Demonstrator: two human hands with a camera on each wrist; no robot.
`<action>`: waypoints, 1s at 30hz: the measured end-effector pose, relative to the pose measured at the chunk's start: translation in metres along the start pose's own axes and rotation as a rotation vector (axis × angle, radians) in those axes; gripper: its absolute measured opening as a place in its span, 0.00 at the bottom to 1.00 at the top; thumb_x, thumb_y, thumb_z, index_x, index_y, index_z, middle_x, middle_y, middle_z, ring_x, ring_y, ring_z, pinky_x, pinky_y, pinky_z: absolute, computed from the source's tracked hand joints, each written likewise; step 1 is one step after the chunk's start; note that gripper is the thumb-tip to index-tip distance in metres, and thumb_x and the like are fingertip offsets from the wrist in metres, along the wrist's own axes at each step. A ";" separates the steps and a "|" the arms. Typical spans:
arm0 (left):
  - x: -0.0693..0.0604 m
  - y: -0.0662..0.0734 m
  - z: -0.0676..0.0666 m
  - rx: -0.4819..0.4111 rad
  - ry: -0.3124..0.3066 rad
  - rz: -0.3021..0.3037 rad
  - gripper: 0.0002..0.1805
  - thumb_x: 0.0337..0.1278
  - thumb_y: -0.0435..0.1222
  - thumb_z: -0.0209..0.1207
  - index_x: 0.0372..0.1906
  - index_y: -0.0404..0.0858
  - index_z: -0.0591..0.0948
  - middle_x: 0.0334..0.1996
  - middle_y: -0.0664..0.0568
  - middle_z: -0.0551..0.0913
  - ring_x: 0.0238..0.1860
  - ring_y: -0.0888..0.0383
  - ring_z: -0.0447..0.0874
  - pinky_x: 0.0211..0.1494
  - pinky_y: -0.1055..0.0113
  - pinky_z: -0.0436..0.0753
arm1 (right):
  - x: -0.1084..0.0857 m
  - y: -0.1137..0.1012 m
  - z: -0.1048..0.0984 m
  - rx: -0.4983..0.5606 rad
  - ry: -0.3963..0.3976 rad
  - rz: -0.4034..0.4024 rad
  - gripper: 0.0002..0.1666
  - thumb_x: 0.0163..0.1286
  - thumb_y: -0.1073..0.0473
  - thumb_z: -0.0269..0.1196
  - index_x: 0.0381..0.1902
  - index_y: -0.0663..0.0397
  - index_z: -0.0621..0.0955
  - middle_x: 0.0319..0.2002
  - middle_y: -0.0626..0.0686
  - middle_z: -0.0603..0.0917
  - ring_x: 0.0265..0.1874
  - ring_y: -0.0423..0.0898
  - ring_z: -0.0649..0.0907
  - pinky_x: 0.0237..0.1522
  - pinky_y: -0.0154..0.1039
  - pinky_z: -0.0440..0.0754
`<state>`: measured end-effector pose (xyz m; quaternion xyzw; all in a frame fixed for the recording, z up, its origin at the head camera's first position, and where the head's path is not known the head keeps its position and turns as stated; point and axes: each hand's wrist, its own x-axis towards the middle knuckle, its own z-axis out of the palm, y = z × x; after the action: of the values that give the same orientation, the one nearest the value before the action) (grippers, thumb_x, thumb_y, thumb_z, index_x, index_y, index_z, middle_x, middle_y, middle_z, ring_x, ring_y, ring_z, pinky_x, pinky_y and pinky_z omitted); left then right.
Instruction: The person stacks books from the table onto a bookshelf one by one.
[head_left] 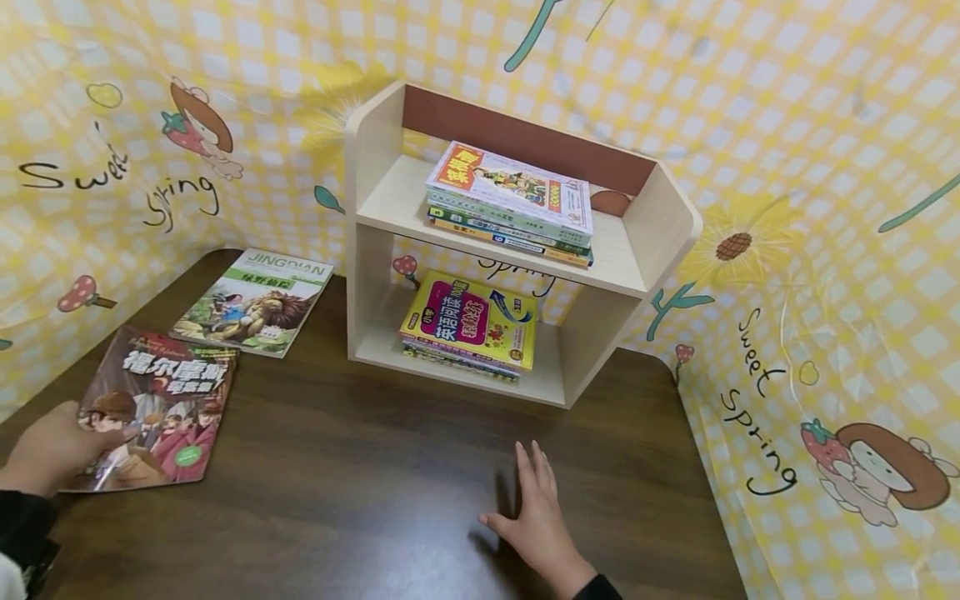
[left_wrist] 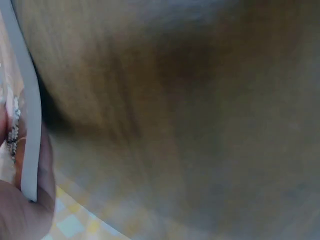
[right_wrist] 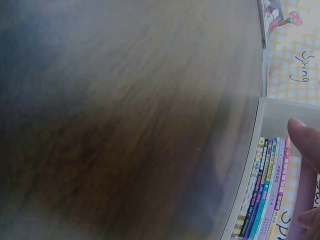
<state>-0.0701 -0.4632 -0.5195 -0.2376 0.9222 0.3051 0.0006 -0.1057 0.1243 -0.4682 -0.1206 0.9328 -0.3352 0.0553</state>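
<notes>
In the head view my left hand (head_left: 63, 446) grips the left edge of a dark red picture-covered book (head_left: 168, 408), thumb on its cover. The left wrist view shows that book's edge (left_wrist: 31, 125) between thumb and fingers, tilted off the table. Over the table's front middle, my right hand (head_left: 536, 517) has its fingers spread and holds nothing. Behind the red book lies a green and white book (head_left: 255, 300), close to its far edge. A small two-tier wooden shelf (head_left: 461, 379) stands at the back, beyond my right hand.
On the upper tier sits a stack of books (head_left: 517, 187), a white-covered one on top. Another stack (head_left: 472, 321) with a yellow and pink cover lies on the lower tier. A yellow checked cloth (head_left: 817, 333) hangs around the brown table (head_left: 360, 483) at the back and sides.
</notes>
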 end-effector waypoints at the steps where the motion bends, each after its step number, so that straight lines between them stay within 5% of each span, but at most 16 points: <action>1: -0.001 0.000 0.001 -0.034 0.014 0.014 0.35 0.58 0.42 0.62 0.44 0.12 0.61 0.27 0.27 0.71 0.27 0.39 0.74 0.27 0.53 0.75 | 0.000 0.000 0.000 0.001 0.000 0.002 0.63 0.52 0.51 0.76 0.77 0.52 0.51 0.76 0.63 0.44 0.72 0.69 0.46 0.59 0.72 0.63; 8: -0.019 0.006 0.010 -0.151 0.083 0.149 0.27 0.64 0.39 0.56 0.50 0.17 0.64 0.32 0.25 0.75 0.28 0.42 0.74 0.27 0.58 0.71 | 0.003 0.002 0.000 0.026 0.010 0.017 0.62 0.54 0.52 0.75 0.77 0.51 0.50 0.76 0.63 0.45 0.72 0.69 0.48 0.59 0.69 0.66; 13: -0.038 0.031 0.020 -0.249 0.096 0.177 0.26 0.64 0.40 0.57 0.51 0.20 0.66 0.35 0.26 0.77 0.28 0.59 0.71 0.26 0.68 0.68 | 0.004 0.000 0.001 0.034 0.020 0.012 0.61 0.54 0.53 0.75 0.77 0.51 0.51 0.76 0.62 0.46 0.72 0.67 0.50 0.60 0.67 0.67; 18: -0.055 0.074 0.034 -0.338 0.042 0.234 0.26 0.65 0.41 0.58 0.55 0.23 0.67 0.40 0.30 0.79 0.30 0.74 0.69 0.29 0.74 0.69 | 0.006 -0.002 0.001 0.046 0.030 0.026 0.60 0.55 0.54 0.74 0.77 0.50 0.51 0.76 0.61 0.46 0.72 0.66 0.52 0.60 0.64 0.69; 22: -0.078 0.113 0.052 -0.423 0.076 0.280 0.23 0.63 0.38 0.60 0.54 0.25 0.69 0.33 0.54 0.82 0.31 0.78 0.69 0.32 0.77 0.69 | 0.009 -0.007 0.001 0.083 0.030 0.027 0.58 0.58 0.54 0.72 0.77 0.49 0.50 0.76 0.61 0.45 0.72 0.65 0.54 0.61 0.64 0.68; 26: -0.097 0.154 0.071 -0.583 0.113 0.313 0.19 0.59 0.32 0.62 0.51 0.27 0.70 0.29 0.76 0.75 0.32 0.77 0.72 0.34 0.81 0.72 | 0.016 -0.021 0.000 0.159 0.000 0.011 0.55 0.63 0.52 0.68 0.78 0.46 0.47 0.76 0.59 0.48 0.72 0.61 0.57 0.64 0.61 0.65; 30: -0.106 0.196 0.093 -0.784 0.058 0.325 0.17 0.59 0.27 0.61 0.50 0.28 0.70 0.30 0.75 0.78 0.32 0.74 0.76 0.36 0.81 0.76 | 0.024 -0.035 0.002 0.273 -0.055 -0.031 0.50 0.70 0.48 0.60 0.78 0.44 0.44 0.74 0.58 0.57 0.69 0.58 0.65 0.64 0.59 0.67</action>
<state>-0.0755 -0.2272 -0.4698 -0.0797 0.7616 0.6219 -0.1638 -0.1220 0.0910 -0.4476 -0.1356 0.8747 -0.4562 0.0916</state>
